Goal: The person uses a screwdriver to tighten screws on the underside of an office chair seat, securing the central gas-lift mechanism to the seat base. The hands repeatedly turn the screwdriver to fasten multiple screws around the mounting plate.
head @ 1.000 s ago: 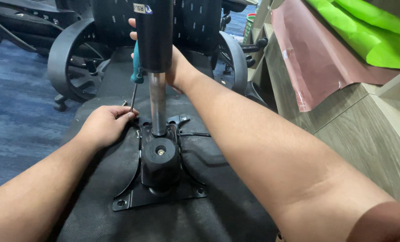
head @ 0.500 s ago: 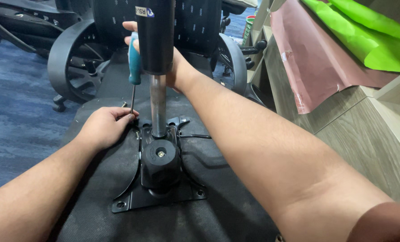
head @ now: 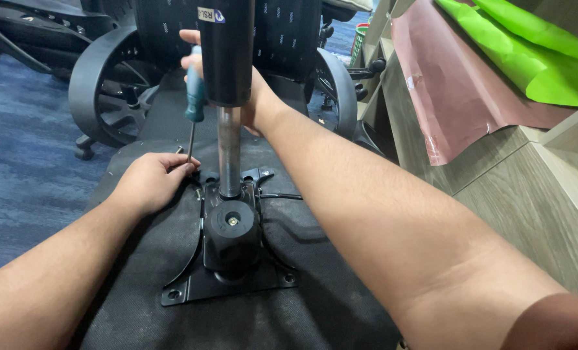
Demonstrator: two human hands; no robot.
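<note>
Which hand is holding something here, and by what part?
The right hand, partly hidden behind the black gas cylinder, holds a screwdriver by its teal handle. The left hand pinches at the shaft's tip beside the mechanism plate.

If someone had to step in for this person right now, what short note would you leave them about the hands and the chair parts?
Right hand: holds the green-handled screwdriver upright, partly hidden behind the black gas cylinder.
Left hand: rests on the upturned seat underside, fingers at the screwdriver tip, seemingly steadying a screw.
Parts: black mechanism plate lies flat on the seat; the cylinder's chrome shaft stands in it.
Done: screw heads show in the two near corners of the plate.
Left: the far-left screw is probably not tight yet; the other far corners are hidden, so check them.
</note>
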